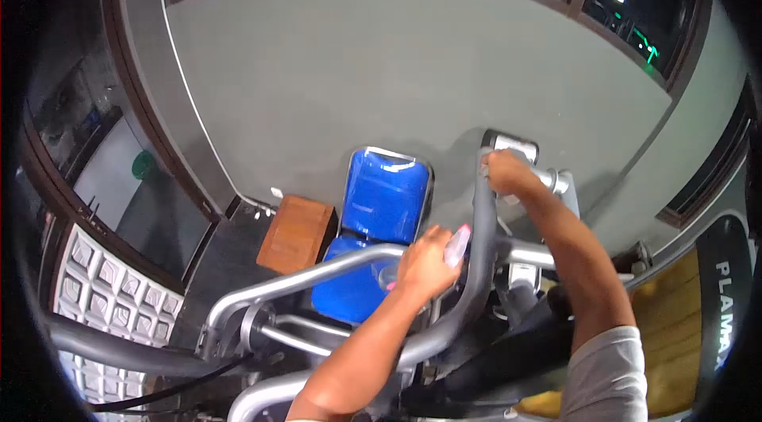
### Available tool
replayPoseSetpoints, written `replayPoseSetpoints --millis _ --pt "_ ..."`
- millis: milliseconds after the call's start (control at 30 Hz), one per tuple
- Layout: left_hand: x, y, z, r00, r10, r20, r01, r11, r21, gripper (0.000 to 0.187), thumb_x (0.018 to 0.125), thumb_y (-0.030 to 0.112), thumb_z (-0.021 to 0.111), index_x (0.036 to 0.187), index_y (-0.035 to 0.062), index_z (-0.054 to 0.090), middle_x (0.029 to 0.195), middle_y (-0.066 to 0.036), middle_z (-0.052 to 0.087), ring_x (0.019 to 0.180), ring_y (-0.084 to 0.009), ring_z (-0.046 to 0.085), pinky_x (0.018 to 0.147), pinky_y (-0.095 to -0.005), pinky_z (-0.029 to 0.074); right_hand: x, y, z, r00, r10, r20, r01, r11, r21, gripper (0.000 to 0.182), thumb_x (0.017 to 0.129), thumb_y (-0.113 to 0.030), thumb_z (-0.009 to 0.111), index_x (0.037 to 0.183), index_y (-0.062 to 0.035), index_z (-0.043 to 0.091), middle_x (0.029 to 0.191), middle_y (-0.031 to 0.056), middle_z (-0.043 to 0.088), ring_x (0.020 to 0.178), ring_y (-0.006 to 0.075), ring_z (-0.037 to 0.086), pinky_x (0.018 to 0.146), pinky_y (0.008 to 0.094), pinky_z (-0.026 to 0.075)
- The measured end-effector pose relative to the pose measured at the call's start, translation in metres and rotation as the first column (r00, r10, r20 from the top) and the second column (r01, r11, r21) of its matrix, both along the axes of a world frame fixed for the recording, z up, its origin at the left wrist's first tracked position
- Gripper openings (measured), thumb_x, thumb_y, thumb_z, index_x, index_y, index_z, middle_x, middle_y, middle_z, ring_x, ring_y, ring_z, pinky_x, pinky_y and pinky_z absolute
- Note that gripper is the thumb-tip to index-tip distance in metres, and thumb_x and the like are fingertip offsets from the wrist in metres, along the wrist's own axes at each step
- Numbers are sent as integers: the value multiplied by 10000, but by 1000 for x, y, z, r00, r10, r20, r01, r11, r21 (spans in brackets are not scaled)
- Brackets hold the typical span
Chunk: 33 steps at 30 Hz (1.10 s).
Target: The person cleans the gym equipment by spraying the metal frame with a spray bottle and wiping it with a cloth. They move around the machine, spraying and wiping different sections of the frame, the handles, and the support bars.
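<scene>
My left hand point(429, 265) is closed around a clear plastic bottle point(456, 247) with pink parts; its pink tip sticks out beside my thumb side, close to a curved grey bar. Higher up and to the right, my right hand point(508, 172) is wrapped at the top of that padded handlebar point(481, 223) of a gym machine. A little something pale shows under the right palm, mostly hidden by the fingers. Silver frame tubes point(317, 269) of the machine pass below and left of my left hand.
A blue chair point(387, 193) stands behind the tubes, with a brown wooden box point(296, 233) to its left. A grey wall point(413, 65) with windows rises beyond. At right is a black-edged panel point(721, 295) with white lettering; a glass door point(151, 136) is at left.
</scene>
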<state>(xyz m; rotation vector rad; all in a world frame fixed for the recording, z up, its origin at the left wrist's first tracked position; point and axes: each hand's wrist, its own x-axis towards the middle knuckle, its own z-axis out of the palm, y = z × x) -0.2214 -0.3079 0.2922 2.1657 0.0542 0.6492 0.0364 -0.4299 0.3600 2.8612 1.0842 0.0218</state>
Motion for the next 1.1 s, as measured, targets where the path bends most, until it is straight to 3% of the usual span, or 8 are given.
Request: replayPoseSetpoints --millis 100,167,333,533,667,833,933,1100 --pt "-3 2 -7 999 19 26 -20 1000 15 212 758 153 725 868 5 618 891 -208 608 838 -448 625 724 -519 515 -30 -18 -22 986 163 -42 -157 979 129 368 746 -15 648 1104 -39 732 936 253 722 923 439 703 856 461 583" --pt "-2 4 -10 997 27 67 -29 999 27 200 760 150 720 845 0 619 880 -213 613 831 -448 631 710 -516 515 -64 -25 -16 979 178 -99 -159 972 175 297 731 -19 639 1012 -23 736 882 252 714 875 432 703 832 475 579" --pt "0 10 -11 989 99 110 -100 995 4 177 779 140 715 834 -7 632 847 -219 619 812 -444 636 719 -511 503 -122 -41 -20 944 304 -130 -298 953 63 290 701 -54 652 977 -65 739 891 204 726 902 404 705 845 462 569" --pt "-7 14 -5 983 134 129 -128 990 -55 178 812 144 716 835 -16 643 851 -214 624 803 -437 639 713 -502 505 -183 -61 4 878 220 -426 -184 975 126 254 764 -44 661 1009 -66 726 976 200 724 1007 400 683 920 466 545" --pt "-12 14 3 985 105 138 -108 994 13 133 787 116 704 852 15 649 856 -192 620 805 -441 641 712 -508 516 -159 -57 34 897 335 -288 -271 932 241 283 775 -35 660 1048 -87 715 1087 188 705 1104 383 652 934 476 536" --pt "-12 1 9 989 32 146 -41 997 60 178 764 112 727 913 36 668 896 -159 630 816 -414 655 713 -491 540 -83 -26 54 984 103 147 -129 974 186 327 800 -30 632 1105 -118 707 1144 164 687 1151 362 637 934 477 543" --pt "-5 2 5 991 25 132 -34 997 67 198 753 113 734 917 31 660 892 -164 617 802 -422 644 705 -504 532 -39 1 59 983 -7 182 -23 987 162 363 814 -40 616 1156 -127 704 1205 157 666 1163 357 634 956 471 539" --pt "-9 7 2 1000 6 12 -7 998 64 202 745 120 726 908 29 648 903 -176 613 808 -439 640 697 -517 530 -3 9 1 994 -68 81 53 983 174 395 800 -39 637 1187 -88 695 1168 192 686 1105 388 659 933 490 546"
